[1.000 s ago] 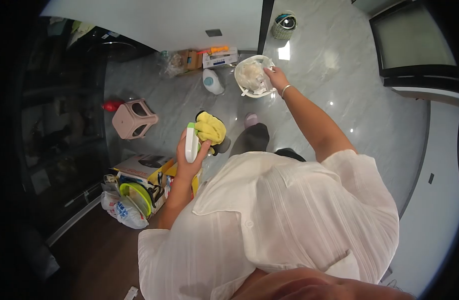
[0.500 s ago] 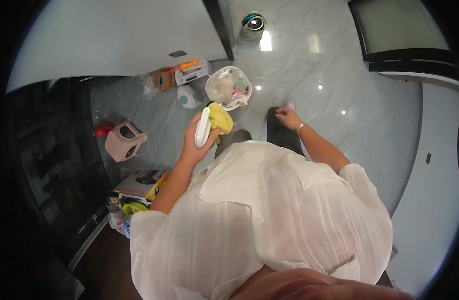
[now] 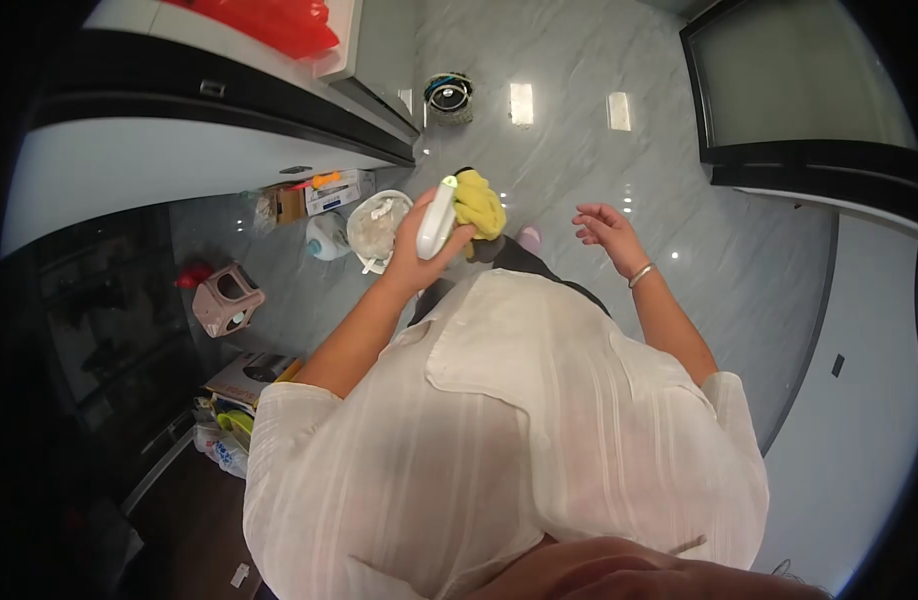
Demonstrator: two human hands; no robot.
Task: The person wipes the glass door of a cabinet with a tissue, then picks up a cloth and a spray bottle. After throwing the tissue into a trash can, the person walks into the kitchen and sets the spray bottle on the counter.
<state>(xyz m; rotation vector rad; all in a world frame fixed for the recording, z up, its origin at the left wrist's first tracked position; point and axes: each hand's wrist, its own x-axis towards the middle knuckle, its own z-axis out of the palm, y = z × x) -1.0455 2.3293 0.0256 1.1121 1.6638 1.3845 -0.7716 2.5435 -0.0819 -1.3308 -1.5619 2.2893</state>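
Note:
My left hand is closed around a smooth white elongated object with a small green mark at its top end; its exact kind I cannot make out. A bunched yellow cloth is held in the same grip, pressed against its right side. Both are in the air in front of my body, just right of the white waste bin. My right hand hangs over the grey floor, with fingers apart and slightly bent, holding nothing. A bracelet circles that wrist.
Left of the bin are a white jug and small boxes. A pink stool stands farther left. A woven basket sits ahead on the tiled floor. A red plastic bag lies on the counter at upper left.
My view has shifted forward, and the bin and stool now lie farther left. The left hand still carries the white object and cloth. My right hand has opened its fingers.

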